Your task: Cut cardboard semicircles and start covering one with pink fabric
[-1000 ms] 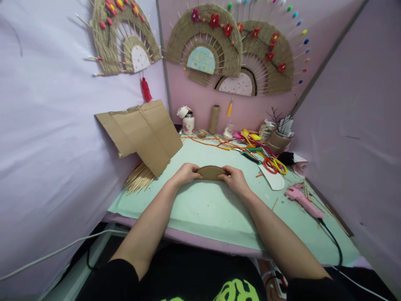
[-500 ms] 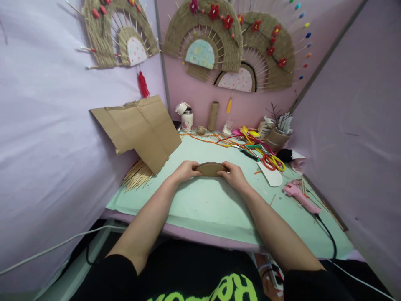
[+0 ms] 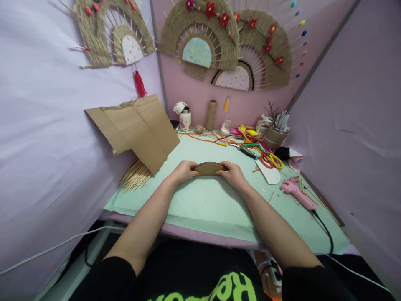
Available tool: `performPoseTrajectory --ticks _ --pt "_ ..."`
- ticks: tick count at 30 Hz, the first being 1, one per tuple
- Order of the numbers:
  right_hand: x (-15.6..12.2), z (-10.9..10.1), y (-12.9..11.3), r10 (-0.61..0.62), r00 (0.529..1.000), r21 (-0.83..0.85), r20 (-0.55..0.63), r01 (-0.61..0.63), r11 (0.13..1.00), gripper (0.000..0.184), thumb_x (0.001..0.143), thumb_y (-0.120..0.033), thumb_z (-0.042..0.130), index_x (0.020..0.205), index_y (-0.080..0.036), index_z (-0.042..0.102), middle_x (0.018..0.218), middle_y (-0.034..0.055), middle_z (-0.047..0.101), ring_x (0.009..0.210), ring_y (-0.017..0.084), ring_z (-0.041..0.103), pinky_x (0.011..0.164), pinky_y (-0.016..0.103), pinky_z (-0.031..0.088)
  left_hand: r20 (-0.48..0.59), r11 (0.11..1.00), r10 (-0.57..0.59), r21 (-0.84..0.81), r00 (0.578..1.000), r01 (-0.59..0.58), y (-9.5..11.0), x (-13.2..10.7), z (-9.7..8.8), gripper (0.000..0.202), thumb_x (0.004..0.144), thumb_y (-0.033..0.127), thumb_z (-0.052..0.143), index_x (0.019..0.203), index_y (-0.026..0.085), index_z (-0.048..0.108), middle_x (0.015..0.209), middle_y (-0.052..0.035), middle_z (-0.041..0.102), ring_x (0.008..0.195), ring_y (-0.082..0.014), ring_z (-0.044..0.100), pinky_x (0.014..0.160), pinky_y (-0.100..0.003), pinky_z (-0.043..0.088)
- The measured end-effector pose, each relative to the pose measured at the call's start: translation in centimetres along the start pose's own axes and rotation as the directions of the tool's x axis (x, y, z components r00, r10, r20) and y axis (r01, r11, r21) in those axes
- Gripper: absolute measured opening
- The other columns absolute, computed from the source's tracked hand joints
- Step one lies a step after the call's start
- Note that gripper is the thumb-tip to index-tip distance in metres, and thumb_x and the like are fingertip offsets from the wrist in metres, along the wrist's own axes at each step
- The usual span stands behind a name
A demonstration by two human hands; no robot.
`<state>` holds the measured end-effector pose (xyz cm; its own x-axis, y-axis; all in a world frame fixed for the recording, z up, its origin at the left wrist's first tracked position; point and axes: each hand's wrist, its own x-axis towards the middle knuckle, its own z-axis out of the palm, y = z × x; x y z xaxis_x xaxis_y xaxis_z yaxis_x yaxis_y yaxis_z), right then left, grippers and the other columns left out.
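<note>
A brown cardboard half-disc (image 3: 209, 168) stands on its flat edge on the pale green mat (image 3: 206, 200). My left hand (image 3: 183, 171) grips its left end with curled fingers. My right hand (image 3: 233, 174) grips its right end the same way. Both forearms reach in from the bottom of the view.
A large cardboard sheet (image 3: 138, 129) leans on the left wall over a bundle of bamboo sticks (image 3: 134, 175). Red scissors (image 3: 268, 159), coloured pipe cleaners (image 3: 241, 140), a white half-disc (image 3: 271, 175) and a pink glue gun (image 3: 296, 194) lie right. A jar (image 3: 184, 119) and tube (image 3: 211, 115) stand behind.
The view has shifted slightly, so everything sits a little further left and lower. Both hands keep the same hold on the cardboard half-disc.
</note>
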<state>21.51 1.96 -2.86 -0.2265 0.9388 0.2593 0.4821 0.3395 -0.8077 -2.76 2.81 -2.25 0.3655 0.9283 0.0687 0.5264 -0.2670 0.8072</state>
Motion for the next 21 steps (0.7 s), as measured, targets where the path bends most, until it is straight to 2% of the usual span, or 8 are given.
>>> performPoseTrajectory --ticks 13,15,18,21 --pt "0.0 -0.1 -0.2 -0.003 1.000 0.011 0.014 0.003 1.000 0.016 0.070 -0.033 0.062 0.080 -0.020 0.065 0.074 -0.0004 0.065 0.073 0.019 0.056 0.069 0.028 0.043 -0.027 0.998 0.037 0.041 0.999 -0.036 0.1 -0.2 0.2 0.017 0.066 0.031 0.064 0.071 0.016 0.069 0.060 0.0034 0.054 0.061 -0.0144 0.048 0.058 -0.025 0.036" --pt "0.0 -0.1 -0.2 -0.007 1.000 -0.009 0.014 0.007 1.000 0.016 0.070 -0.033 0.062 0.080 -0.020 0.065 0.074 -0.0005 0.065 0.073 0.018 0.056 0.069 0.028 0.042 -0.037 0.997 0.059 0.044 0.998 -0.058 0.4 -0.2 0.2 0.019 0.065 0.031 0.065 0.078 0.017 0.071 0.065 0.0027 0.059 0.065 -0.0154 0.051 0.062 -0.026 0.039" --pt "0.0 -0.1 -0.2 -0.019 1.000 -0.029 0.013 0.019 0.999 0.016 0.071 -0.032 0.062 0.081 -0.020 0.065 0.074 -0.0006 0.064 0.072 0.018 0.056 0.069 0.028 0.041 -0.044 0.994 0.105 0.008 0.994 -0.105 0.8 -0.2 0.5 0.034 0.066 0.033 0.069 0.096 0.019 0.072 0.084 0.0008 0.068 0.077 -0.0176 0.057 0.071 -0.026 0.042" --pt "0.1 -0.1 -0.1 -0.025 1.000 -0.030 0.010 0.026 0.999 0.017 0.071 -0.032 0.062 0.081 -0.020 0.066 0.073 -0.0005 0.064 0.072 0.018 0.056 0.069 0.028 0.041 -0.046 0.998 0.063 0.001 0.997 -0.063 0.8 0.0 0.9 0.028 0.067 0.038 0.069 0.086 0.017 0.073 0.077 0.0009 0.068 0.075 -0.0182 0.058 0.068 -0.026 0.041"
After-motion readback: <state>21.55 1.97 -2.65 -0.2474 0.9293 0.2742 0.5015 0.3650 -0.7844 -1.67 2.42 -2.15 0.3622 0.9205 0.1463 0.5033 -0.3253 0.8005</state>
